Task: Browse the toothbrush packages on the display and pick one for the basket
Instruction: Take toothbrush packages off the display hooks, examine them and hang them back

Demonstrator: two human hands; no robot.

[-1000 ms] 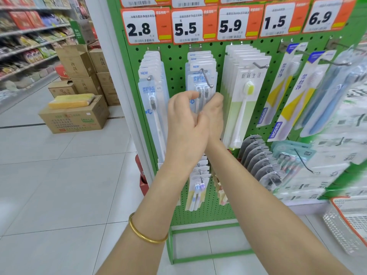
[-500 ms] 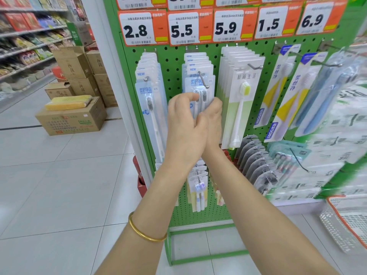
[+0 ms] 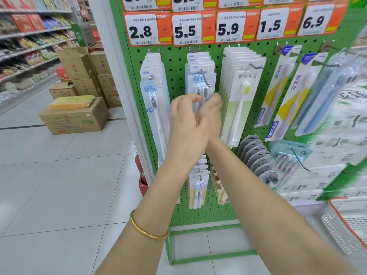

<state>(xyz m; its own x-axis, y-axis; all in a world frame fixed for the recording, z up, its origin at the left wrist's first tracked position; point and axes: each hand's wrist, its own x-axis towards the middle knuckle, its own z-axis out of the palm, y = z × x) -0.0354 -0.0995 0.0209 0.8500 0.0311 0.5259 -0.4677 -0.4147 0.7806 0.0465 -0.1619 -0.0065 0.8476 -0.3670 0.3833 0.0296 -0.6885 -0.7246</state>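
Both hands have slid lower down the twin-brush pack [image 3: 195,79], which hangs on its hook [image 3: 204,76] below the 5.5 tag [image 3: 190,28] at frame centre. Right hand [image 3: 213,114] pinches its right edge, probably to steady it; left hand [image 3: 186,126] grip is hidden.

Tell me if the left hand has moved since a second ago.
No. The left hand stays just below and left of the middle hook tip.

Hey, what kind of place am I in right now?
Most likely a supermarket: orange price tags top a green pegboard hung with toothbrush packages, stocked shelves line the aisle at left, and a shopping basket sits nearby.
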